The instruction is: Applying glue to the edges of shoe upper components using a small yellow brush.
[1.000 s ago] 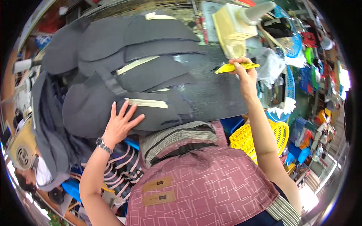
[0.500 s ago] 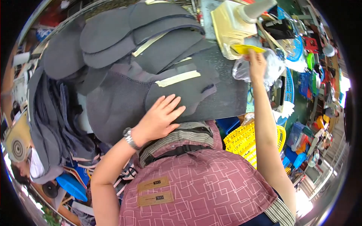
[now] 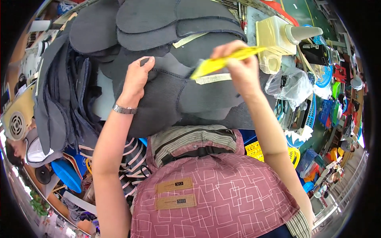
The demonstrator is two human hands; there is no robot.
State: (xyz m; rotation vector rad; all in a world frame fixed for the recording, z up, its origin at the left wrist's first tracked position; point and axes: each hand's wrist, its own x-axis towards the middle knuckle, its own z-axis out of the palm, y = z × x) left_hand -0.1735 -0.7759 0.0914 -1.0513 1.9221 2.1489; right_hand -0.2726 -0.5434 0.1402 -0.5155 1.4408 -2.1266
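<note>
A dark grey fabric piece (image 3: 160, 97) with a curved outline and a stitched seam lies in front of me. My left hand (image 3: 136, 77) is closed on its left edge, thumb on top. In my right hand (image 3: 244, 73) is a flat yellow scraper (image 3: 220, 62), gripped between thumb and fingers. Its tip points down-left, at the seam beside a cream strip (image 3: 214, 78) on the fabric; whether it touches cannot be told. Overlapping pieces of the same fabric (image 3: 147, 18) are spread out beyond.
A pale yellow squeeze bottle (image 3: 274, 33) lies on its side at the far right, near a clear plastic bag (image 3: 291, 85). More dark pieces (image 3: 65, 103) hang in a bundle at left. A yellow basket (image 3: 256, 150) is below the table edge; a fan-like machine (image 3: 16, 125) stands far left.
My right hand has brought the yellow scraper left from the bottle to over the fabric. My left hand, earlier flat on the piece, has moved up-left and taken hold of its edge.
</note>
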